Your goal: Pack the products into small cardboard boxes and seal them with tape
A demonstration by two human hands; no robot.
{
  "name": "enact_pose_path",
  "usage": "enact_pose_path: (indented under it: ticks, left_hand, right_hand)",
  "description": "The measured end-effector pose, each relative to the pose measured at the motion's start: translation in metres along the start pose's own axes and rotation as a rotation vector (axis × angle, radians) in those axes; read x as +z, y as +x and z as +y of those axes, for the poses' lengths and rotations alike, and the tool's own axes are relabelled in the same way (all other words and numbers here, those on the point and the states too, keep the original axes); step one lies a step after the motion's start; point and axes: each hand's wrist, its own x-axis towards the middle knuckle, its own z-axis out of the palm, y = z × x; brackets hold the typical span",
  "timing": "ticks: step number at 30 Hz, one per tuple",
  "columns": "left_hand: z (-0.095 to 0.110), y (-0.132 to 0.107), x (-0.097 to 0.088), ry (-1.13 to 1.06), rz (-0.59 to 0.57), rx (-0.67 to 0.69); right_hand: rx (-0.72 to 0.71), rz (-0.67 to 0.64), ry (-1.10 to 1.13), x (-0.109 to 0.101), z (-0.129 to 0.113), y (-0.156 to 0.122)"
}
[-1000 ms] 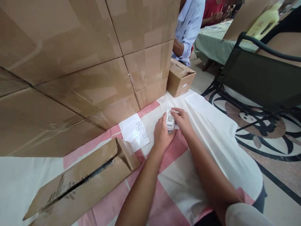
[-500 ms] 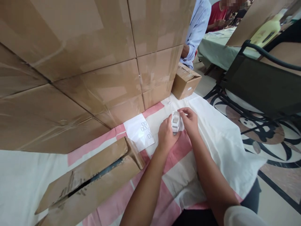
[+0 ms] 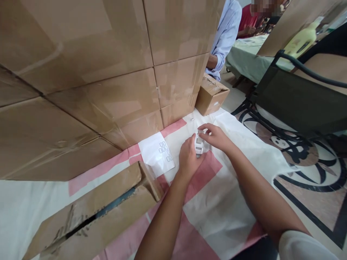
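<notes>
Stacked brown cardboard cartons (image 3: 108, 97) block the way ahead-left of the hands (image 3: 188, 157); pink-and-white cloth-covered tabletop (image 3: 255, 155) lies open rightward.

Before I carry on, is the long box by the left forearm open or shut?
Partly open: the long box has its flaps folded over, but a dark slit runs between them, showing something bluish.

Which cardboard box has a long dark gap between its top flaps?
The long box at lower left, left of the left hand. The small box and the taped stack of boxes show no such gap.
</notes>
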Motion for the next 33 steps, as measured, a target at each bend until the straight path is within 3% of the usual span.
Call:
enact_pose_path:
  ticks: [8, 15, 21, 26, 33]
  left_hand:
    - [0.002, 0.000, -0.001, 0.012, -0.029, -0.032]
    - [0.002, 0.001, -0.002, 0.011, -0.034, -0.015]
    - [0.003, 0.001, -0.002, 0.013, -0.045, -0.017]
    - [0.002, 0.002, -0.001, 0.025, -0.023, -0.027]
    - [0.001, 0.002, 0.001, 0.061, 0.005, -0.001]
  right_hand:
    - [-0.023, 0.182, 0.103, 0.010, 0.000, 0.000]
    - [-0.133, 0.135, 0.190, 0.002, 0.003, -0.010]
    - [-0.319, 0.239, 0.051, 0.008, 0.007, -0.019]
    - [-0.527, 0.210, -0.110, 0.011, 0.002, -0.029]
    - [-0.625, 0.229, -0.202, 0.013, -0.011, -0.037]
